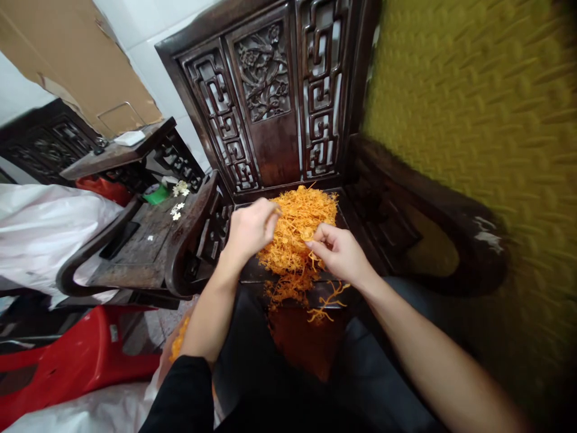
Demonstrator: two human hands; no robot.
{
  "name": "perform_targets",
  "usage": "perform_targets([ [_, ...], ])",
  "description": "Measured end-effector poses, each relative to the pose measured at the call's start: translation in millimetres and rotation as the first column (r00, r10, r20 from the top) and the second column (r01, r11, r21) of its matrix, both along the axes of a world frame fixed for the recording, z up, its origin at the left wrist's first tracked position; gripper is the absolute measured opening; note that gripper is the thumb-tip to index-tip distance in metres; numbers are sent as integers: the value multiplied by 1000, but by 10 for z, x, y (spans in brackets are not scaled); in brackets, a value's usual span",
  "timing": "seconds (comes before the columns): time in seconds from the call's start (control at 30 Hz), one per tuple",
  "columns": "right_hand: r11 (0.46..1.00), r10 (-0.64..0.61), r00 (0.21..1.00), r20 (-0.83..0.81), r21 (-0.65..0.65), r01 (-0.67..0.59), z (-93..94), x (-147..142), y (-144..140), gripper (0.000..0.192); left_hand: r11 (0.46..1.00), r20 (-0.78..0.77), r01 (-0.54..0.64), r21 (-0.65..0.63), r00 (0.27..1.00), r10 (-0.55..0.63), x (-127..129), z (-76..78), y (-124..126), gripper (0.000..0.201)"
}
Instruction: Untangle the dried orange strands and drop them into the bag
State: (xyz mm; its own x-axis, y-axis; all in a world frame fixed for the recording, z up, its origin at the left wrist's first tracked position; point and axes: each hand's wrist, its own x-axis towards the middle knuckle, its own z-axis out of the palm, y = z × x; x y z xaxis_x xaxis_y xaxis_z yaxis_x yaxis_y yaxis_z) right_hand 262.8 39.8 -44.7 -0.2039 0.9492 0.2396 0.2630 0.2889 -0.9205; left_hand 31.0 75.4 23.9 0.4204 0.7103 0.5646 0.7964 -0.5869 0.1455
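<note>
Plastic bag point(157, 383) at lower left holds something orange point(179, 340). Right hand point(345, 254) pinches a wiry strand point(312, 256); left hand point(252, 225) curls, grip unclear, by a tangled orange heap point(300, 213) lying on a dark wooden seat point(250, 272) before its carved backrest point(277, 150).

Forearms point(214, 307) extended forward; left fingers point(268, 207) curled, right fingers point(326, 231) pinched.

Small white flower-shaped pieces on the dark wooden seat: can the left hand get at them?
Probably, with a stretch: nothing covers the white pieces, though a curved dark wooden armrest stands between them and the left hand.
</note>
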Motion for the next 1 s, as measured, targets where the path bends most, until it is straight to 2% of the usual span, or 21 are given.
perform_targets([
  [0.07, 1000, -12, 1000, 8, -1, 12, -6, 11, 0, 28, 962, 159, -228, 151, 966, 204, -124, 48, 80, 18],
  [0.1, 1000, -21, 1000, -5, -9, 21, -11, 17, 3, 29, 935, 245, -306, 182, 934, 258, -172, 82, 96, 17],
  [0.13, 999, -30, 999, -25, -24, 30, -17, 21, 10, 29, 927, 310, -331, 176, 913, 266, -197, 116, 87, 17],
  [0.17, 998, -39, 998, -44, -41, 37, -24, 24, 18, 29, 947, 342, -288, 140, 912, 227, -191, 142, 51, 17],
  [0.23, 996, -58, 996, -65, -65, 54, -39, 22, 33, 28, 999, 314, -42, 3, 949, 39, -83, 152, -86, 18],
  [0.3, 996, -75, 996, -49, -57, 73, -48, 9, 38, 27, 963, 212, 229, -142, 957, -196, 109, 92, -250, 17],
  [0.33, 996, -85, 996, -36, -43, 84, -46, 0, 34, 25, 931, 146, 310, -193, 947, -285, 207, 42, -317, 17],
  [0.37, 995, -93, 995, -19, -27, 93, -40, -11, 26, 22, 910, 79, 352, -219, 936, -343, 294, -15, -361, 17],
  [0.43, 994, -106, 994, 34, 3, 106, -9, -35, 0, 19, 919, -9, 350, -182, 934, -357, 402, -125, -374, 18],
  [0.53, 995, -99, 988, 122, 38, 95, 67, -73, -46, 25, 975, 35, 224, 6, 974, -224, 396, -212, -261, 15],
  [0.63, 996, -69, 987, 143, 69, 60, 120, -88, -83, 28, 989, 161, 70, 127, 983, -90, 258, -163, -134, 14],
  [0.7, 993, -82, 983, 161, 96, 67, 115, -67, -94, 26, 979, 240, -56, 197, 971, 7, 114, -61, -86, 14],
  [0.77, 989, -120, 977, 174, 107, 103, 89, -23, -93, 24, 932, 357, -244, 269, 924, 139, -46, 68, -74, 13],
  [0.8, 988, -134, 977, 168, 101, 118, 75, 0, -88, 24, 905, 418, -326, 275, 888, 193, -114, 130, -85, 14],
  [0.83, 988, -140, 979, 148, 88, 128, 64, 19, -81, 25, 900, 458, -359, 248, 862, 218, -162, 180, -109, 14],
  [0.87, 989, -137, 983, 120, 71, 130, 57, 31, -74, 25, 927, 463, -321, 194, 863, 202, -183, 215, -146, 14],
  [0.93, 992, -119, 990, 71, 48, 116, 57, 31, -67, 26, 993, 416, -96, 63, 907, 61, -139, 232, -254, 16],
  [1.0, 994, -105, 993, 49, 39, 103, 65, 8, -78, 26, 986, 340, 165, -39, 930, -142, -10, 192, -380, 16],
])
